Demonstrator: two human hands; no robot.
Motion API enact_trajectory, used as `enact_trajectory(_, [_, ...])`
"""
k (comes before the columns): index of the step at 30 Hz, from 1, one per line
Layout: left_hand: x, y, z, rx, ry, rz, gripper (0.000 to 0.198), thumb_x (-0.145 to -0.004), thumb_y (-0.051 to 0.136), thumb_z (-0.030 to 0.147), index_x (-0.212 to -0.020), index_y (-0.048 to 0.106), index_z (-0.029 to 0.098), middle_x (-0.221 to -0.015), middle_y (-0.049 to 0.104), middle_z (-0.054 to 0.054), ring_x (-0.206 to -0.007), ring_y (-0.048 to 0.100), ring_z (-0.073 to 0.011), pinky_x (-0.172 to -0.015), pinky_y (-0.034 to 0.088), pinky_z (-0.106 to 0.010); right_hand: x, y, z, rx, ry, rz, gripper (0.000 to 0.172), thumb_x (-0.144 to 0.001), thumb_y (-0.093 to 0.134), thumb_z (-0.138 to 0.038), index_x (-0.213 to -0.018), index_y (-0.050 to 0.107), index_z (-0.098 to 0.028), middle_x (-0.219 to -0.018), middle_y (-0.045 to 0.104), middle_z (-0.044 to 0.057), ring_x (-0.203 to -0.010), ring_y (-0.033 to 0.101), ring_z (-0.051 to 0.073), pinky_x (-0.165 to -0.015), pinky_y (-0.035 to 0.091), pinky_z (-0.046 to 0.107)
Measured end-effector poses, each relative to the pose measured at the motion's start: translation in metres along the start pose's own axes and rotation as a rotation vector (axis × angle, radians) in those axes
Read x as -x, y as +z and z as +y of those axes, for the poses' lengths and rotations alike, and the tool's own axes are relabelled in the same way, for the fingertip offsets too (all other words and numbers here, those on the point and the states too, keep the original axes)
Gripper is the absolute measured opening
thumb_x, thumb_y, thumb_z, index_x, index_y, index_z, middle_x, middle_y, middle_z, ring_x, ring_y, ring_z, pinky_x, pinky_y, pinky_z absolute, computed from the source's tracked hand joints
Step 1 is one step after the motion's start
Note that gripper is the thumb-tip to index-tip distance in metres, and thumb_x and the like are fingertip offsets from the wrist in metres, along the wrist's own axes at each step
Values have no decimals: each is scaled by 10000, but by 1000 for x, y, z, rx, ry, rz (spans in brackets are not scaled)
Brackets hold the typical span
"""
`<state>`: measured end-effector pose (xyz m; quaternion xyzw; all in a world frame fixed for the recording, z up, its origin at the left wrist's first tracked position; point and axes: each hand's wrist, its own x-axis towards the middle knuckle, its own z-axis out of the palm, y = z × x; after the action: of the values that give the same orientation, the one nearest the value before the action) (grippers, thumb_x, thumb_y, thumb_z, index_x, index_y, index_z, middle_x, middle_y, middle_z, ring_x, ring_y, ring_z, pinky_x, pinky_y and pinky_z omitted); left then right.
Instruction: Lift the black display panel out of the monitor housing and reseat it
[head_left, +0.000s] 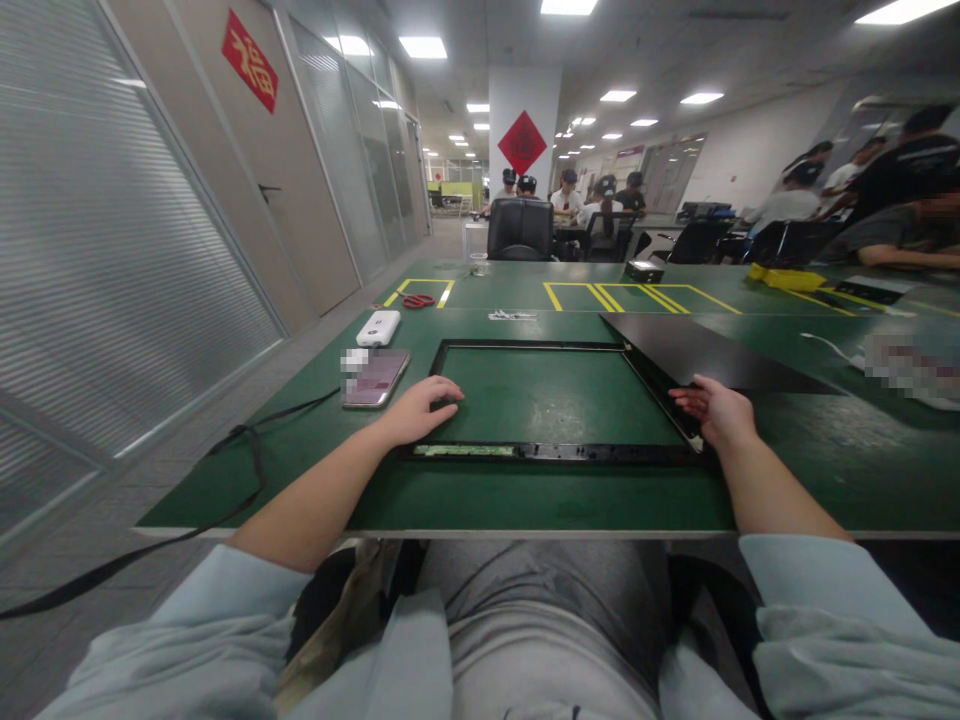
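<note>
**Black rectangular frame on a green worktop, with surrounding objects**

The thin, black, hollow rectangular frame (611, 453) lies flat on the green worktop (555, 400), directly before the seated person; a green strip (465, 451) is set in the left part of its near bar. The left hand (425, 408) is at the frame's left bar, hiding part of it, fingers loosely bent and thumb apart. The right hand (716, 410), fingers partly curled, is at the right bar and the near edge of a broad, flat, dark panel (720, 352); whether it pinches either cannot be told. The panel crowds the frame's right side.

Left of the frame, near the left hand, lies a flat phone with a purplish reflective face (379, 375), partly masked; just beyond it is a white rounded device (379, 328). A black fabric strap (255, 450) runs from beside the phone over the worktop's edge. Farther back are red-handled scissors (418, 300), small white pieces (512, 316), yellow tape outlines (585, 297), a small black box (643, 272) and a bright yellow object (785, 278). A black office chair (520, 228) stands beyond the far edge.
</note>
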<state>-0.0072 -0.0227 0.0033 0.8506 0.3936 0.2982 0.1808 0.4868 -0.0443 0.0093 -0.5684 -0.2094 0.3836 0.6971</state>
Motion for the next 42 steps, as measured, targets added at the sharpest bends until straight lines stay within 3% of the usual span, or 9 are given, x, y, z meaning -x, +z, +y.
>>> enact_trajectory(16, [0, 0, 0, 23, -4, 15, 214, -901, 660, 356, -1016, 783, 224, -1158, 744, -112, -1053, 701, -279, -1052, 532, -485, -2, -1, 2, 59, -36, -15, 123, -835, 665, -135, -727, 624, -178, -552, 713, 59, -380, 587, 109, -354, 445, 151])
enact_trajectory(23, [0, 0, 0, 12, 0, 8, 214, -902, 651, 355, -1010, 782, 224, -1150, 748, -111, -1063, 703, -287, -1061, 527, -491, 3, -3, -1, 63, -49, 15, 98, -782, 622, -134, -699, 616, -186, -476, 656, 42, -339, 528, 119, -322, 398, 184])
enact_trajectory(28, [0, 0, 1, -6, 1, -2, 225, -906, 641, 356, -1024, 776, 221, -1154, 750, -114, -1065, 703, -289, -1035, 539, -486, 7, -1, -3, 62, -65, 51, 147, -798, 580, -147, -661, 593, -201, -423, 608, 28, -303, 476, 114, -302, 356, 191])
enact_trajectory(34, [0, -1, 1, -15, 2, -7, 227, -910, 632, 349, -1029, 775, 219, -1151, 752, -112, -1075, 704, -284, -1061, 529, -484, 8, 3, 1, 102, -114, 73, 349, -952, 522, -293, -631, 604, -184, -406, 595, 59, -283, 478, 116, -292, 346, 191])
enact_trajectory(42, [0, -1, 1, -3, -11, -6, 224, -905, 637, 358, -1020, 776, 225, -1145, 756, -108, -1061, 704, -282, -1075, 518, -489, -3, 2, 9, 23, -125, 136, 163, -868, 581, -152, -714, 567, -204, -514, 676, 27, -325, 527, 110, -279, 361, 162])
